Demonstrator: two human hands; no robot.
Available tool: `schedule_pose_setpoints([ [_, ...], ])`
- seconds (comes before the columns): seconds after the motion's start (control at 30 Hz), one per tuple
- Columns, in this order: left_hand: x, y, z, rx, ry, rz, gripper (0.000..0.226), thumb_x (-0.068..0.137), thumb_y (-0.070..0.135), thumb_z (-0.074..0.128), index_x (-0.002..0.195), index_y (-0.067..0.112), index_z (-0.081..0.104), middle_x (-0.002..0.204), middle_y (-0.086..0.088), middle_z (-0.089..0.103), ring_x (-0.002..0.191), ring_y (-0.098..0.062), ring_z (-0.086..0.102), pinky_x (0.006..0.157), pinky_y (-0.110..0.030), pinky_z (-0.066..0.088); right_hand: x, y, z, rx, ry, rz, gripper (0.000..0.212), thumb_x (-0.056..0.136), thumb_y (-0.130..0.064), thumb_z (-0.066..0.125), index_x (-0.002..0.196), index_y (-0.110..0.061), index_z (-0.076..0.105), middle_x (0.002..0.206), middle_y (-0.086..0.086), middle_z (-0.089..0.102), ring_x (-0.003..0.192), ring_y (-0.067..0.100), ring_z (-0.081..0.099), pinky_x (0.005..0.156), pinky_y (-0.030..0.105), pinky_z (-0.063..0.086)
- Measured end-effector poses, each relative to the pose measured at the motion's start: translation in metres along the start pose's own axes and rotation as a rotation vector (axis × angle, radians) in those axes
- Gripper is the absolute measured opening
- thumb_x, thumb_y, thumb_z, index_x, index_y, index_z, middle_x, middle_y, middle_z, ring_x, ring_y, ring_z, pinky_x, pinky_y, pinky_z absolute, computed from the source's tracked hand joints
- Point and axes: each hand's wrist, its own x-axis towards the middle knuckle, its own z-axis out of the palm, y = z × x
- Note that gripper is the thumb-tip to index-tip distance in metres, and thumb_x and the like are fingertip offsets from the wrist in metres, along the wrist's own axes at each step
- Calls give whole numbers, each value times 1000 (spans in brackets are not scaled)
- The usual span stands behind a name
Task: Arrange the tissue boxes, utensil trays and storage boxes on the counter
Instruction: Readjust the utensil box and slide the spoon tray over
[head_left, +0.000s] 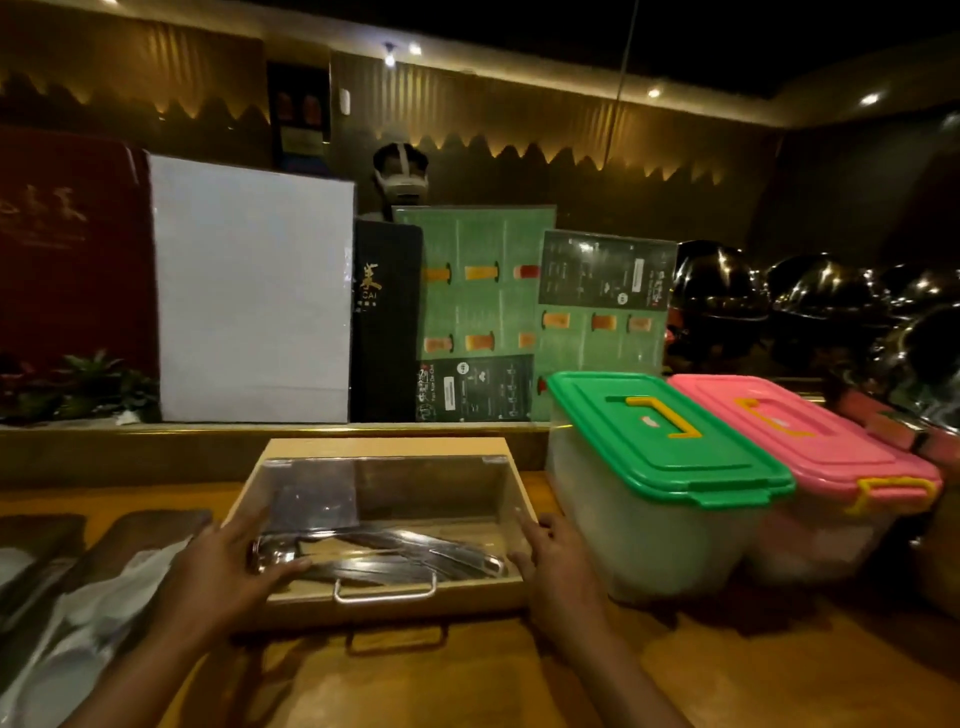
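Observation:
A wooden utensil tray with a clear lid and a metal handle sits on the counter in front of me, with metal cutlery inside. My left hand grips its left front corner, thumb over the lid. My right hand presses against its right side. Right of the tray stand two clear storage boxes, touching each other: one with a green lid, one with a pink lid. At the left lie two dark tissue boxes with white tissue showing.
Behind the tray runs a raised ledge with a white board, a black menu and green menus leaning upright. Shiny dome lids stand at the back right. A plant sits at the far left.

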Motion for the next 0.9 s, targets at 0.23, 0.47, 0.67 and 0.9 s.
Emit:
schedule_pose_setpoints([
  [0.23,0,21,9,5,-9,-7,93,66,49,86,146,39,39,120,-18,65,105,-36,62,76,-38,49,6,5,-11,-384,77,-96,55,69,-37,83,120,-23,66,123,1,65,102,26,58,79,43,50],
  [0.47,11,42,39,-28,-8,-5,83,67,48,85,141,32,51,112,-11,66,88,-18,56,67,-29,46,22,21,-17,-535,53,-72,55,70,-12,79,122,-5,63,115,14,65,95,32,52,76,43,44],
  [0.67,26,67,66,-35,-10,37,91,66,52,84,146,40,41,104,-5,65,81,-11,51,61,-23,43,46,36,-16,-649,52,-112,48,78,-5,41,120,0,64,107,30,65,104,44,56,90,50,43],
  [0.9,38,80,78,-26,3,21,85,67,48,85,142,32,48,110,-9,63,85,-12,47,60,-22,39,64,45,-2,-566,-38,-48,54,75,-2,32,119,7,62,114,36,62,107,50,59,85,54,51],
])
